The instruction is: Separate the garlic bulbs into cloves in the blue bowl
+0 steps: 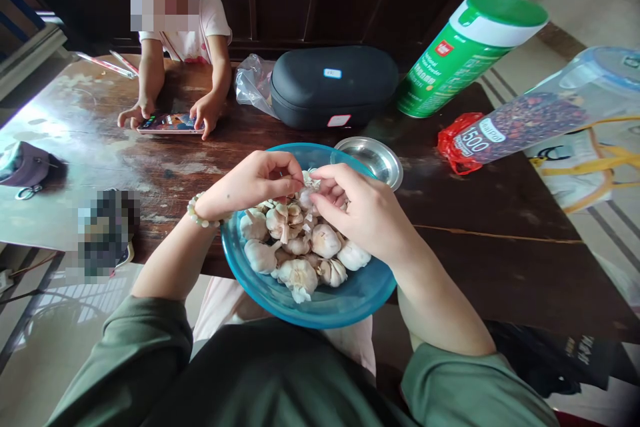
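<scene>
A translucent blue bowl [320,310] sits at the table's near edge, with several whole garlic bulbs [325,240] and loose papery skin in it. Above the heap, my left hand [260,180] has its thumb and forefinger pinched at a small piece of garlic [311,181]. From the other side my right hand [360,203] is closed round the same piece, its fingers curled and the thumb against it. How much of it is clove or skin is partly hidden by my fingers. A beaded bracelet [200,211] circles my left wrist.
A steel bowl [383,159] stands just behind the blue one. Farther back are a black case [333,87], a green canister [465,57] and a clear container [540,110] on a red bag. Across the table, a person's hands hold a phone [170,123].
</scene>
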A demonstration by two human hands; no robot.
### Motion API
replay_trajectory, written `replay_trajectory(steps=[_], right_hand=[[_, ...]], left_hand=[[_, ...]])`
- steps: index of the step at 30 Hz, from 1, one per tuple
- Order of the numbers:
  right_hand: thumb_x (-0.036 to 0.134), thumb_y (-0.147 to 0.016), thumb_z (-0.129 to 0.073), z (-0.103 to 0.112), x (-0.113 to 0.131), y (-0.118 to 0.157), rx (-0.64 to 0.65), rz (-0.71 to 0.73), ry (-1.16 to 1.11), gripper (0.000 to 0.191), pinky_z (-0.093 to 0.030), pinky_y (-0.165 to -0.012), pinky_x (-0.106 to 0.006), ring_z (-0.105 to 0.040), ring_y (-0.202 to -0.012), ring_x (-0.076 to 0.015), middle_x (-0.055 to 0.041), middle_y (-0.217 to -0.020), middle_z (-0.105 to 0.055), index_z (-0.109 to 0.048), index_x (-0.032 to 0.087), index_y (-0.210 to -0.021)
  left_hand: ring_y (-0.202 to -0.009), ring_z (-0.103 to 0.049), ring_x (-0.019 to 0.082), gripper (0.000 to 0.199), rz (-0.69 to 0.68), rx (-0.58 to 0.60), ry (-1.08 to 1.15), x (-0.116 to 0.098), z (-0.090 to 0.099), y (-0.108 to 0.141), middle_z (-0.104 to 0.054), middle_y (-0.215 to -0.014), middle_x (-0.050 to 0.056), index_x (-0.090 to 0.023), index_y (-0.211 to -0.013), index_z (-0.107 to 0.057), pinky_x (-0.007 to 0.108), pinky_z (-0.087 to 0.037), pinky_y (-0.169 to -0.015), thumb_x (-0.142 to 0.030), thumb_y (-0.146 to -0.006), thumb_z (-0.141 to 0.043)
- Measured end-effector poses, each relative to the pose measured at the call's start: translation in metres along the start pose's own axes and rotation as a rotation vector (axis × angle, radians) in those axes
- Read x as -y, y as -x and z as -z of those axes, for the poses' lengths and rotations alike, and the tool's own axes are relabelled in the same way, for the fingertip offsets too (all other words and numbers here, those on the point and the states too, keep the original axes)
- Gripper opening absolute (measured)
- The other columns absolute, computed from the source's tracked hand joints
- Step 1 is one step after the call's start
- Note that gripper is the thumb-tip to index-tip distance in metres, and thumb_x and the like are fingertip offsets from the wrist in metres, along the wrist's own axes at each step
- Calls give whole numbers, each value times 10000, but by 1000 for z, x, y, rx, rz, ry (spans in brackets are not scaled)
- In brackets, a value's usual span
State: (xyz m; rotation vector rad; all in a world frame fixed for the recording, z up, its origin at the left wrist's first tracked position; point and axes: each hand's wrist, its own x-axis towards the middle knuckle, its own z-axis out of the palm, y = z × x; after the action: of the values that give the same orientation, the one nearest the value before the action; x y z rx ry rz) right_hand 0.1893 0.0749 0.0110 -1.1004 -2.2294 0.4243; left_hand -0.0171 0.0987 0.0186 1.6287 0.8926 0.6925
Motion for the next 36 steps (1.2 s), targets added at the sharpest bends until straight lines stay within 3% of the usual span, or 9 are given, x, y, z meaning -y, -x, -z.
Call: replay_trajectory(steps=[4,8,13,17,22,28,31,36], right_hand=[[194,-876,-569,1,1,-1,42,47,39,46,-453,-625,-241,-594,-672,-127,-11,-799,-644,-614,187,-878],[170,-878,-542,1,1,-1,59,69,64,123,-428,-602,-235,-543,-619,-112,-1,-726,-595,-595,180,-768],[159,-866,-553,1,2,-1,42,55,59,82,-433,-622,-234,-553,-645,-113,3,-749,-617,-600,178,-801],[152,-868,-555,2,3,-1,46,56,48,86,-438,-625,-240,-556,-642,-113,4,-750,-622,-608,177,-805],[147,-873,-557,1,1,-1,26,69,45,76,-465,-632,-247,-585,-657,-120,-1,-792,-654,-620,183,-852],[169,-887,-571,0,-1,0,-39,114,14,158,-517,-703,-267,-662,-799,-152,-37,-969,-702,-604,188,-1040],[173,-890,-567,1,0,0,-59,139,0,127,-514,-692,-271,-650,-768,-151,-33,-920,-693,-619,191,-1004],[190,-884,-574,5,3,-1,-77,137,9,87,-475,-623,-263,-603,-671,-137,-11,-789,-657,-648,198,-930]], left_hand=[[-629,-581,90,172,-20,86,-41,-2,1,2,-624,-719,12,-103,-865,-618,180,-473,-587,-271,-827,-615],[-625,-582,88,178,-6,111,-51,-4,1,1,-634,-748,19,-99,-904,-634,176,-473,-570,-256,-823,-613],[-502,-447,46,278,59,17,-141,0,3,-2,-583,-659,-19,-108,-1052,-677,163,-357,-457,-220,-810,-597],[-608,-539,72,391,60,-53,-107,9,6,-4,-647,-764,-2,-141,-1171,-655,175,-421,-547,-185,-786,-604],[-732,-652,117,391,54,39,36,13,4,-3,-710,-971,60,-127,-1214,-629,251,-532,-722,-206,-832,-588],[-842,-697,187,544,65,163,231,5,0,1,-727,-966,71,-160,-1378,-457,283,-575,-714,-251,-862,-601],[-864,-702,194,565,59,189,233,2,-1,2,-725,-970,60,-183,-1420,-395,250,-568,-681,-241,-884,-564],[-899,-705,206,529,37,224,246,-2,-1,5,-726,-1012,54,-221,-1385,-449,253,-573,-694,-233,-872,-580]])
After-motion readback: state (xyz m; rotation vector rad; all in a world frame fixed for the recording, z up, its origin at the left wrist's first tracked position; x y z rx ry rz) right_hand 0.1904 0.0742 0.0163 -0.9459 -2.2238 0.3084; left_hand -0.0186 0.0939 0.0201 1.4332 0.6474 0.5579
